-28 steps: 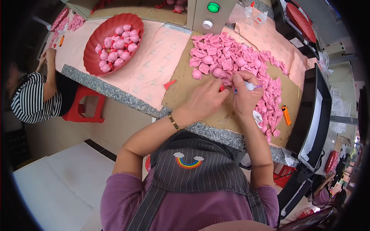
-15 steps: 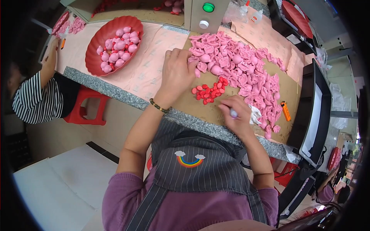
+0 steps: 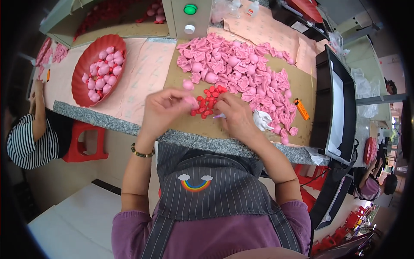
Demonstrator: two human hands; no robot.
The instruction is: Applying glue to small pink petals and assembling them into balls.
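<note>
My left hand (image 3: 161, 110) is closed, pinching a small pink molded piece (image 3: 190, 102) between thumb and fingertips above the board's near left part. Beside it lies a small heap of glossy red pieces (image 3: 209, 100). The fingertips of my right hand (image 3: 238, 117) are at the right side of that heap; whether they pinch a red piece is hidden. Tucked in the same hand is a slim purple-and-white object (image 3: 219, 115), mostly covered by the fingers. A large pile of pink ruffled and rounded pieces (image 3: 233, 64) spreads beyond both hands. One rounded pink piece (image 3: 188, 84) lies apart from it.
A red fluted bowl (image 3: 79, 82) of pink pieces with red parts stands at left. Near the pile's right are a crumpled white cloth (image 3: 262, 120), an orange lighter (image 3: 302, 108) and a black tray (image 3: 321, 95). Granite edges the table (image 3: 185, 140). Another person (image 3: 32, 134) sits at left.
My left hand has come back from the pile's left edge with a pink piece in its fingers. My right hand has moved left to the red heap. The whole view has shifted.
</note>
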